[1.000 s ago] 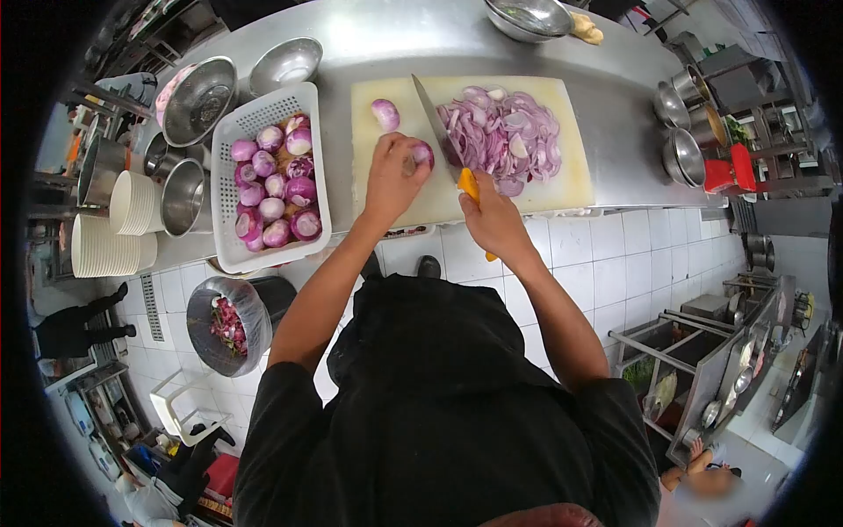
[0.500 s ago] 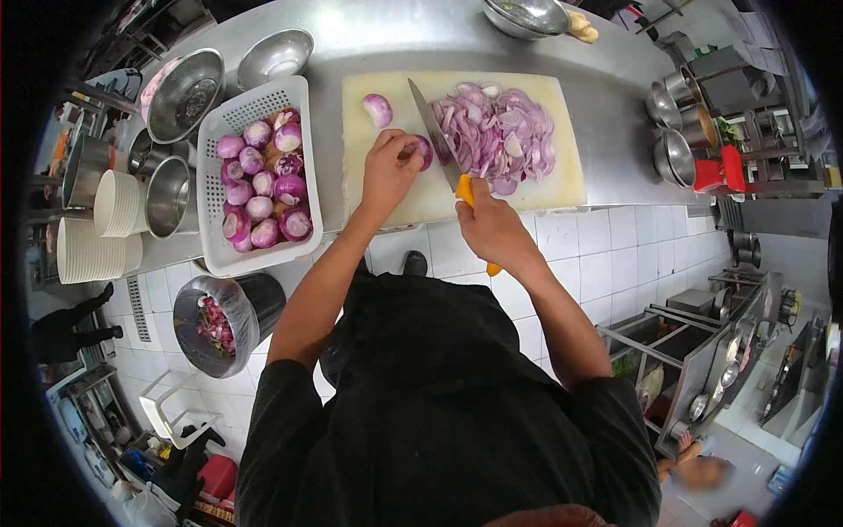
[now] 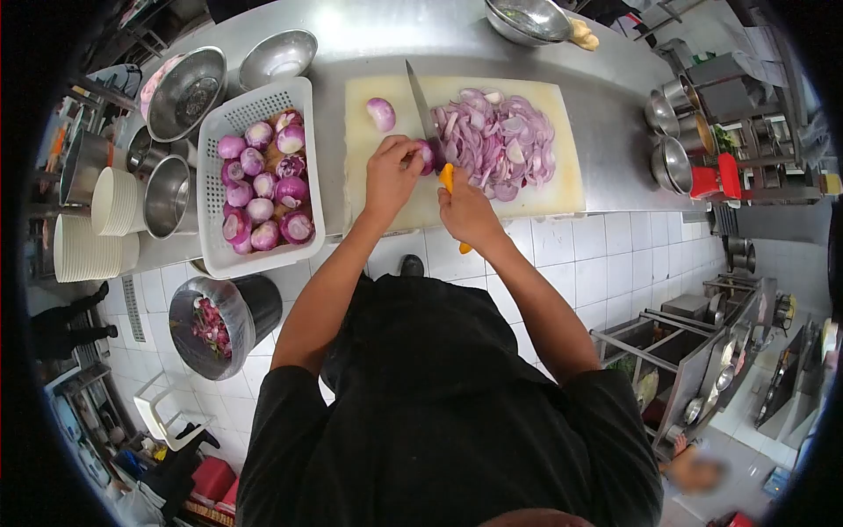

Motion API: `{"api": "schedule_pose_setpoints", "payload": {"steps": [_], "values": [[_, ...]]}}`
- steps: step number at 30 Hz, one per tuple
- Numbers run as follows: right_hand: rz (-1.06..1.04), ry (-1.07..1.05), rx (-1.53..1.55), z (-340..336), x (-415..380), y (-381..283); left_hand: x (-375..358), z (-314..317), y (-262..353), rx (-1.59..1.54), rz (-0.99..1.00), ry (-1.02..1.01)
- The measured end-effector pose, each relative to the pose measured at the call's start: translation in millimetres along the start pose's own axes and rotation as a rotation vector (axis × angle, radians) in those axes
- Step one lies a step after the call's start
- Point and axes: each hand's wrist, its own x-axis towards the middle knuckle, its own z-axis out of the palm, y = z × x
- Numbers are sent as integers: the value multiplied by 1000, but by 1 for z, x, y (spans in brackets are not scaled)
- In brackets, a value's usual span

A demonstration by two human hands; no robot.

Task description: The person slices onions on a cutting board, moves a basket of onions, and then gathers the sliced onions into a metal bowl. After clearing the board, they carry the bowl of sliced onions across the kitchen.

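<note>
My right hand (image 3: 467, 212) is closed round the yellow handle of a kitchen knife (image 3: 420, 104), whose long blade points away from me. Against the blade's left side sits a red onion piece (image 3: 427, 156), held by the curled fingers of my left hand (image 3: 392, 177). Both are over a pale cutting board (image 3: 369, 101). To the right of the blade spreads a heap of sliced red onion (image 3: 509, 140). A peeled onion half (image 3: 380, 114) lies at the board's upper left, apart from my hands.
Left of the board stands a white perforated basket (image 3: 209, 176) of peeled red onions. Metal bowls (image 3: 279, 60) are behind it, with another bowl (image 3: 531, 22) at the back right. Below the counter is a lined bin (image 3: 189, 351) with onion scraps.
The knife and my right hand have shifted left, bringing the blade up to the onion piece. My left hand has moved slightly right and stays on the onion.
</note>
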Motion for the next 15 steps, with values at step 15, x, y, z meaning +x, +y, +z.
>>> {"api": "schedule_pose_setpoints", "payload": {"steps": [15], "values": [[-91, 32, -56, 4, 21, 10, -1, 0, -2, 40, 11, -7]]}}
